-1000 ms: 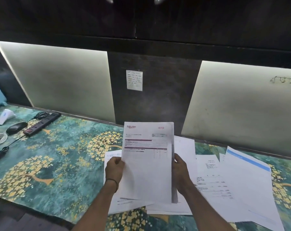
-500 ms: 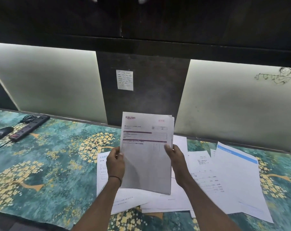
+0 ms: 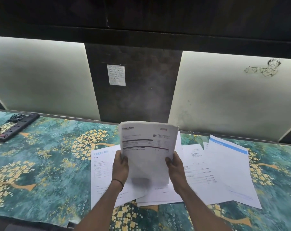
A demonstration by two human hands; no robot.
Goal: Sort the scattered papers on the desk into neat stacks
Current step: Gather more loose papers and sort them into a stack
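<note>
I hold a small bundle of white sheets (image 3: 147, 150) upright above the desk; the top one bears a Rakuten heading and a dark table. My left hand (image 3: 120, 167) grips its left edge and my right hand (image 3: 175, 166) grips its right edge. The bundle's lower edge is blurred. Under it, loose papers lie overlapping on the desk: a sheet with blue heading (image 3: 100, 170) at the left, a printed list sheet (image 3: 198, 165) in the middle, and a sheet with a blue band (image 3: 231, 162) at the right.
The desk (image 3: 46, 164) is covered by a teal cloth with yellow tree patterns. A black power strip (image 3: 18, 126) with cable lies at the far left. A small note (image 3: 116, 75) is stuck on the dark back panel. Lit wall panels stand behind.
The bundle has dropped a little and its top has curled; both hands keep their grip on its edges. The camera has turned right, so the mouse and power strip slid toward the left edge.
</note>
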